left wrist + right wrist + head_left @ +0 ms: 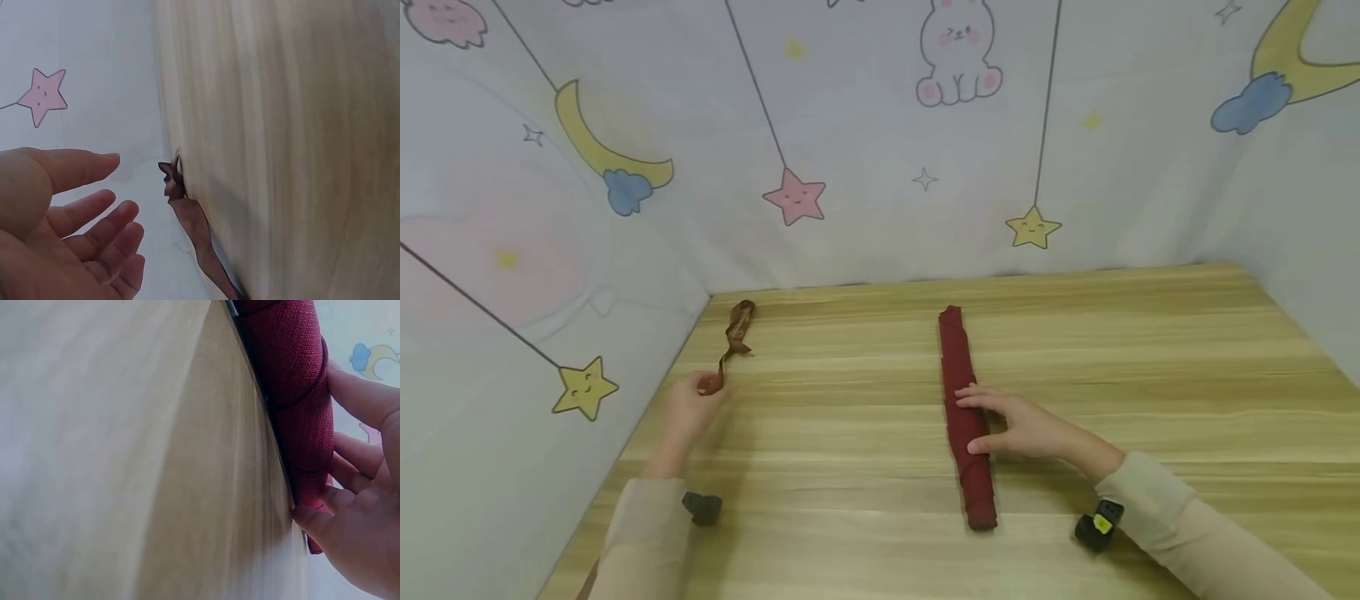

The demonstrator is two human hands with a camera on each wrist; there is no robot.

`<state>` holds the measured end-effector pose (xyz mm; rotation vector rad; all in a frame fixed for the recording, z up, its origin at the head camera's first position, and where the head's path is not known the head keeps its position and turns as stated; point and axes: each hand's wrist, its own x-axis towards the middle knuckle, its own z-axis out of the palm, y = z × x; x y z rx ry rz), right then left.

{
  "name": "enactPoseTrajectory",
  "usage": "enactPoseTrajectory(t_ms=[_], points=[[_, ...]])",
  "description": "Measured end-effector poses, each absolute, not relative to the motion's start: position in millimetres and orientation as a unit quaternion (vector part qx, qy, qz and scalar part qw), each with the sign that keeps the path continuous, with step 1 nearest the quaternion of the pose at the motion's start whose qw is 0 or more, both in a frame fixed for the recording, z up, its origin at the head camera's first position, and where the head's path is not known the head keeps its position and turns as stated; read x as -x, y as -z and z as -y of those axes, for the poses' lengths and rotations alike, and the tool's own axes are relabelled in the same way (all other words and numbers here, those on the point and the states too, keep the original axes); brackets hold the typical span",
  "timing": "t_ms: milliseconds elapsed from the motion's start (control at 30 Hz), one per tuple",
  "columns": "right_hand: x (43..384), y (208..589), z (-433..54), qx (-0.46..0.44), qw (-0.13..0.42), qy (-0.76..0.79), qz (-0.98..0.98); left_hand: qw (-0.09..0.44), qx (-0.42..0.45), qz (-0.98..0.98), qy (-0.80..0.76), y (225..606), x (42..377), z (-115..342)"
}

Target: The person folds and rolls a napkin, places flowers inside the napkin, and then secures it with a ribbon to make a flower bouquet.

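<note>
Two things are resting on the surface (850,417), and I'm losing part of the brown ribbon (739,327) behind the left hand (691,410). I'm seeing that hand hanging relaxed, thumb and fingers apart, gripping nothing. The right hand (1022,427) is resting spread fingers and thumb on the dark-red fabric roll (962,425), unclenched. The roll is showing overlapping wraps mid-surface; the ribbon is twisting near the far-left corner.

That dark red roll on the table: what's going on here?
A person's right hand rests on the dark red roll, which lies on the wood-patterned table. Their left hand is close to a twisted brown strip at the table's left side; in the left wrist view, that hand looks open, gripping nothing.
</note>
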<state>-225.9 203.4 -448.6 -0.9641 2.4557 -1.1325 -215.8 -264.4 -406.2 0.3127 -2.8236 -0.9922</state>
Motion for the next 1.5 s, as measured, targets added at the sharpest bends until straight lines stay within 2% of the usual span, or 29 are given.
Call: enactPoseTrajectory(t_ms=[167,600,967,1233,1500], points=[[226,449,-204,0.327,0.138,0.393,-0.848,0.028,-0.123,0.944,0.305,410,222,282],[226,446,-205,0.330,0.135,0.390,-0.849,-0.007,-0.175,0.950,0.259,423,224,301],[222,443,-204,0.324,0.144,0.398,-0.846,0.012,-0.161,0.956,0.243,435,221,310],[226,446,-204,0.324,0.141,0.399,-0.846,0.003,-0.165,0.954,0.250,428,221,303],[225,446,-204,0.323,0.141,0.396,-0.848,-0.023,-0.163,0.935,0.313,404,226,288]])
